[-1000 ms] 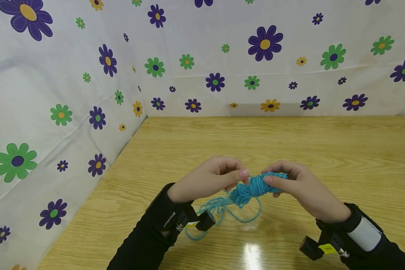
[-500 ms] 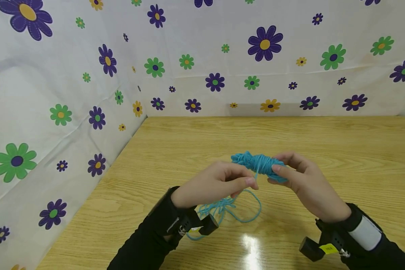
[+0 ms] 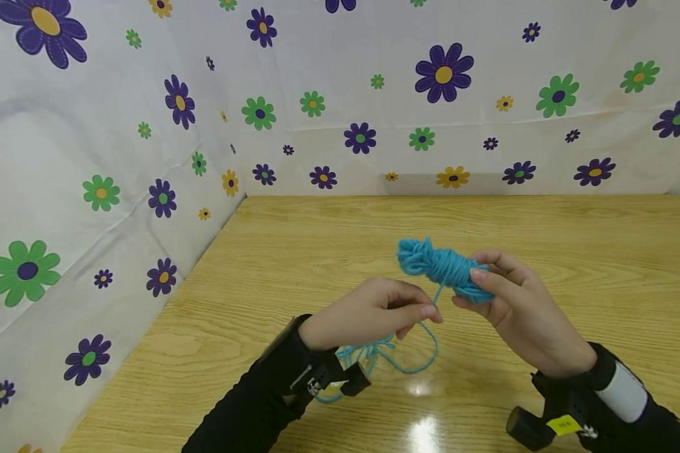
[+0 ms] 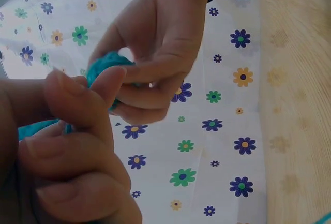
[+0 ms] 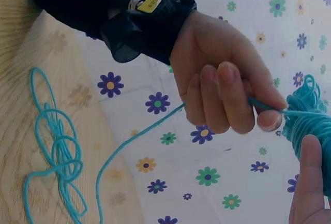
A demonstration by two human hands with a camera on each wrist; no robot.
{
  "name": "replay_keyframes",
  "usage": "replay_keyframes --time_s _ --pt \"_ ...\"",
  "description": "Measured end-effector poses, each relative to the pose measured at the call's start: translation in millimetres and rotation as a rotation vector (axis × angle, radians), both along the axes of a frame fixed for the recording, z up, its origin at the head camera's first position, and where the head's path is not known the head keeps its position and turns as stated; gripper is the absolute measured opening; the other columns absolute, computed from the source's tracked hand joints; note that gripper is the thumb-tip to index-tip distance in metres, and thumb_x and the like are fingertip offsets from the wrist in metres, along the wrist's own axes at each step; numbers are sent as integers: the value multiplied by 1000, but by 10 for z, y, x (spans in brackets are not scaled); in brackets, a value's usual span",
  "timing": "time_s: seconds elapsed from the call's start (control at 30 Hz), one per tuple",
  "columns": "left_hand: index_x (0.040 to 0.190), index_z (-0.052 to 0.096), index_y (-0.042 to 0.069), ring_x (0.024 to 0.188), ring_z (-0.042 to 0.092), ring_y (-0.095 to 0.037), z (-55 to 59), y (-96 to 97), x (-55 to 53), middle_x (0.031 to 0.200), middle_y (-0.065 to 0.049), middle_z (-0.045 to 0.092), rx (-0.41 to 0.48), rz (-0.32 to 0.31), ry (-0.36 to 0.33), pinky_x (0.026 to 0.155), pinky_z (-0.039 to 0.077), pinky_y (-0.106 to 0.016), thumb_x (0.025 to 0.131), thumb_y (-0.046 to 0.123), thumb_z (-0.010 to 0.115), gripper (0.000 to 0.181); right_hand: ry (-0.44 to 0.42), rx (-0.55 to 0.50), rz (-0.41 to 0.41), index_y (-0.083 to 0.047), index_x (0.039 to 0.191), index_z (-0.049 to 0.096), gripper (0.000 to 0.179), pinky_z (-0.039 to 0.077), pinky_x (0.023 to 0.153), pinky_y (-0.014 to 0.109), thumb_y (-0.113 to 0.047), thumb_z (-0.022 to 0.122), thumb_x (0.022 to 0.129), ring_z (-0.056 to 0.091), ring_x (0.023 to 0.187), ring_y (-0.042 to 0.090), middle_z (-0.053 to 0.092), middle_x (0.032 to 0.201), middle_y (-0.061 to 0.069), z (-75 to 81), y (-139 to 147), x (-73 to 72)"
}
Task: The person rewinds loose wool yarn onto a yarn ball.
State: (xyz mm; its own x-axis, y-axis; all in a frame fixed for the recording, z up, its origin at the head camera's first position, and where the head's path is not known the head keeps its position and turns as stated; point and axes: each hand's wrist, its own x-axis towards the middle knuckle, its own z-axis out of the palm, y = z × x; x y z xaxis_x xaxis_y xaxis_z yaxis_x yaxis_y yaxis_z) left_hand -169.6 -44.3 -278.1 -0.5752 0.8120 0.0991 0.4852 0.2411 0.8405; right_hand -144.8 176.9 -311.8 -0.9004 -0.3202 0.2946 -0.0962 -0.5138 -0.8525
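A bundle of blue yarn (image 3: 447, 267), wrapped round its middle with loops sticking out at the far end, is held above the table. My right hand (image 3: 515, 308) grips its near end between thumb and fingers. A single strand (image 5: 261, 103) runs from the wraps to my left hand (image 3: 379, 311), which pinches it between thumb and index finger while the other fingers curl over it. From that hand the strand drops to loose yarn (image 5: 64, 146) lying in tangled loops on the table. In the head view the left wrist partly hides those loops.
The wooden table (image 3: 294, 251) has a light grain and a bright reflection near its front. A white cloth with printed flowers (image 3: 328, 82) hangs behind the table and along its left side. Each wrist carries a small black camera (image 3: 356, 377) on a dark band.
The yarn bundle has risen, and its looped end has swung up and away. My left hand has moved slightly right and down, drawing a strand out from the wraps. My right hand has turned slightly.
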Motion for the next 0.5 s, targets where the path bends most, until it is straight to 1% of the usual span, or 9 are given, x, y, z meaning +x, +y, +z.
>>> replay_keyframes --time_s 0.07,0.17,0.27,0.33,0.4,0.5 --pt "104 66 1 51 40 -9 -9 3 -13 61 0 47 -19 21 0 51 33 -24 98 7 45 23 5 -30 32 -6 110 53 23 51 82 29 1 34 100 59 95 17 53 104 7 -1 0 7" --pt "107 65 0 54 43 -8 -20 3 -36 64 1 50 -32 42 -26 55 36 -24 98 7 45 23 11 -53 65 -6 110 54 25 52 81 29 2 32 100 59 92 17 53 102 7 -4 3 12" --pt "107 63 -3 56 44 -10 -31 -1 -63 65 -3 51 -13 42 -55 58 39 -24 98 6 45 23 28 -40 96 -7 110 54 27 52 79 28 1 30 100 58 89 16 54 100 5 -2 10 15" --pt "108 62 -5 57 45 -13 -37 -12 -84 72 -6 56 12 33 -79 58 39 -24 97 2 44 22 41 -27 123 -7 111 54 28 52 77 27 0 29 101 58 86 15 54 98 4 -4 17 18" --pt "97 62 -4 57 45 -20 -40 -24 -99 69 -10 54 38 31 -87 57 38 -23 96 -1 43 19 55 -15 159 -6 112 54 29 52 75 26 0 28 101 57 84 15 55 97 3 -7 25 19" --pt "88 59 -3 59 46 -19 -38 -47 -121 72 -8 54 64 30 -101 56 39 -23 94 -2 42 18 79 9 214 -5 111 55 29 51 72 25 0 28 101 56 82 14 56 98 2 -13 35 16"
